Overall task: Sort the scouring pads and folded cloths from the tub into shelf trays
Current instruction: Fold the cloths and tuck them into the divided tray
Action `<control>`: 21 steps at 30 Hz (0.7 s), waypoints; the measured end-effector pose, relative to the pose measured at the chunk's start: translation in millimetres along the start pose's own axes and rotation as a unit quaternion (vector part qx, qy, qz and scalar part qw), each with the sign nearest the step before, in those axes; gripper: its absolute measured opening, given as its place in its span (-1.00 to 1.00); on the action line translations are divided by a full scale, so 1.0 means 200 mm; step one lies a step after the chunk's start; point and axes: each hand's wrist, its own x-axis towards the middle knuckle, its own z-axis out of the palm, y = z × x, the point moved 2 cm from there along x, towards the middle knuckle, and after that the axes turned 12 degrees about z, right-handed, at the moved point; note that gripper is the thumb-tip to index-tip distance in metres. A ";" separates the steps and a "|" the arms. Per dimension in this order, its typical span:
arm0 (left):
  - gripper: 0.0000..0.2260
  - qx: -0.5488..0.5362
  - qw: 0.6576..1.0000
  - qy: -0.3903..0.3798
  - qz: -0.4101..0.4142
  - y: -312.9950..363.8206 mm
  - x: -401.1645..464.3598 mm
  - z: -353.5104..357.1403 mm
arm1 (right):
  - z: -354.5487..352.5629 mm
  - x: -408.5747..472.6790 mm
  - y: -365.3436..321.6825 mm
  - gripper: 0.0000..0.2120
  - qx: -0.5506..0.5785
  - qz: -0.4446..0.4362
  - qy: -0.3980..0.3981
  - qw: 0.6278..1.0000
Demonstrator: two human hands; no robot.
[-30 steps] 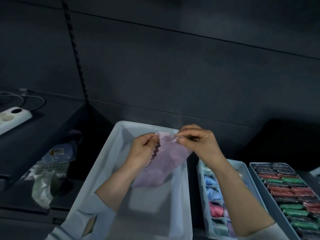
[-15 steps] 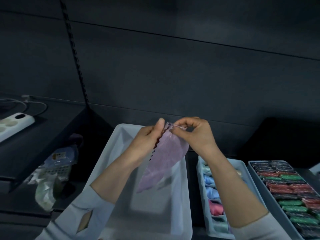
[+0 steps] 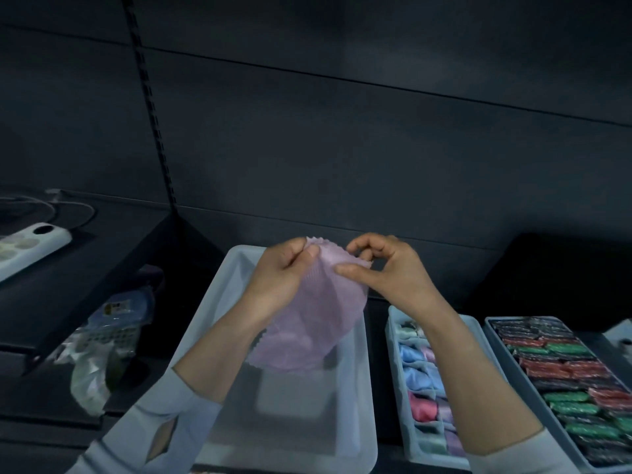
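Lilac cloth [image 3: 307, 323] between both hands

Two hands [image 3: 284, 275] [image 3: 393, 268] – one lilac cloth [image 3: 318, 319] – one tub [image 3: 219, 302], two shelf trays [image 3: 393, 336] [image 3: 496, 343], one power strip [image 3: 30, 244], one plastic bag [image 3: 89, 374].

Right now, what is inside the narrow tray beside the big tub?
The narrow tray holds folded cloths in divided compartments: blue, pink, pale lilac. The right hand's forearm covers part of the tray, so what lies under it cannot be seen.
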 end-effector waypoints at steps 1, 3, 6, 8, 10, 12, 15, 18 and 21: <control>-0.73 0.009 1.000 0.010 0.011 0.01 0.01 -0.02 | -0.02 0.00 0.01 -0.81 -0.033 0.012 0.009 0.999; -0.68 0.044 0.998 0.011 0.044 0.02 0.03 -0.06 | -0.04 0.00 0.02 -0.81 -0.062 0.018 0.025 0.998; -0.66 0.096 0.992 0.006 0.083 0.04 0.05 -0.07 | -0.06 0.01 0.00 -0.60 -0.092 -0.013 0.048 0.995; -0.71 0.087 0.992 0.000 0.087 0.04 0.05 -0.08 | -0.07 0.02 -0.02 -0.56 -0.105 -0.025 0.056 0.993; -0.81 0.064 0.994 -0.017 0.088 0.06 0.05 -0.07 | -0.05 0.04 -0.04 -0.74 -0.102 -0.034 0.066 0.992; -0.83 0.040 0.995 -0.035 0.081 0.06 0.05 -0.06 | -0.04 0.05 -0.06 -0.84 -0.094 -0.048 0.082 0.991; -0.82 0.015 0.997 -0.055 0.046 0.04 0.04 -0.04 | -0.02 0.06 -0.08 -0.81 -0.068 -0.065 0.093 0.991; -0.87 0.042 0.998 -0.023 0.033 0.01 0.03 -0.04 | -0.04 0.06 -0.07 -0.77 -0.036 -0.046 0.064 0.996; -0.96 0.031 0.998 0.014 0.049 0.02 0.02 -0.04 | -0.07 0.05 -0.07 -0.76 0.027 -0.014 -0.002 1.000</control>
